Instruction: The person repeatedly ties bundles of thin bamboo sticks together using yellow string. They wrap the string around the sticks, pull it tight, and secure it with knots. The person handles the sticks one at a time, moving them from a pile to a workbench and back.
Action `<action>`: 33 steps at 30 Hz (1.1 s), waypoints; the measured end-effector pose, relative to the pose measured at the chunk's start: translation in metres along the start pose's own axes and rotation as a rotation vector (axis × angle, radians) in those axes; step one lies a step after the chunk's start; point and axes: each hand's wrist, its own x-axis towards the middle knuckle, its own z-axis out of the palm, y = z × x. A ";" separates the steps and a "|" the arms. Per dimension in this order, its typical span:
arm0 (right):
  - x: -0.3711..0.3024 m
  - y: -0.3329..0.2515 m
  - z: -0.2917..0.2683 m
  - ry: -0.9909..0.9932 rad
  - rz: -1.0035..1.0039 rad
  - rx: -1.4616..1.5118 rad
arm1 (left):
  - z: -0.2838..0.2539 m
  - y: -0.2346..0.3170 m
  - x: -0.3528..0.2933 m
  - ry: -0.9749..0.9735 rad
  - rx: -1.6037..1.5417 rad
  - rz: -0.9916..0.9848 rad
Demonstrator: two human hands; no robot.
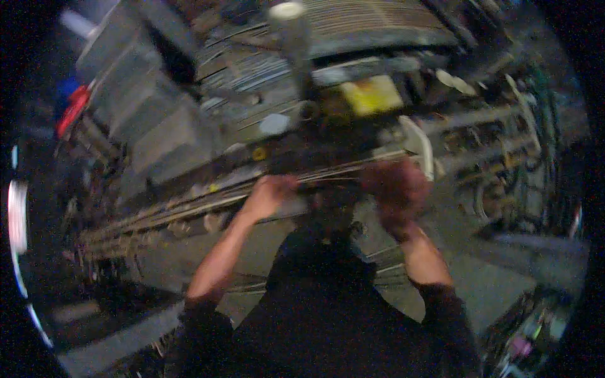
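In the middle of the frame, long thin rods point(334, 172): a narrow bundle slanting from the left side up toward right of centre, passing both hands.
Left hand point(272, 193): just left of centre, fingers closed around the rods.
Right hand point(398, 186): right of centre, at the rods' upper end; too blurred to tell whether its fingers are clamped on them or apart.
Curved pale piece point(418, 143): just beside the right hand, arching above it.
Rack point(479, 138): right of the frame, bearing dark metal pieces, jumbled and too blurred to name singly.
Dark holder point(504, 359): lower right corner; small coloured items in or on it, one of them pinkish point(520, 346); which cannot be told.
Yellow block point(373, 96): upper right of centre, perhaps a box; contents hidden.
Upright post point(291, 38): top centre, pale round top.
Stepped grey housing point(145, 120): upper left, bulky.
Red object point(72, 110): far upper left, beside the housing.
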 end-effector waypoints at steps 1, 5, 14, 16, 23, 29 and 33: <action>0.005 0.005 0.001 -0.057 -0.146 -0.126 | 0.006 -0.007 0.007 0.039 0.041 0.017; -0.005 0.077 0.039 0.333 0.294 -0.649 | -0.002 0.047 0.030 0.021 0.335 -0.179; -0.030 0.061 -0.066 0.321 0.680 -0.131 | 0.011 0.010 0.038 -0.025 0.167 -0.054; -0.084 0.044 -0.092 0.202 0.611 -0.390 | 0.022 -0.010 0.040 0.075 0.200 0.113; -0.239 0.037 -0.121 0.043 1.102 -0.432 | 0.075 -0.015 0.057 0.037 0.078 0.197; -0.147 0.098 -0.041 -0.347 1.229 -0.514 | 0.100 -0.040 0.059 -0.016 0.160 0.235; -0.007 -0.036 0.001 -0.673 0.688 -0.906 | 0.107 0.003 0.052 0.118 0.410 0.002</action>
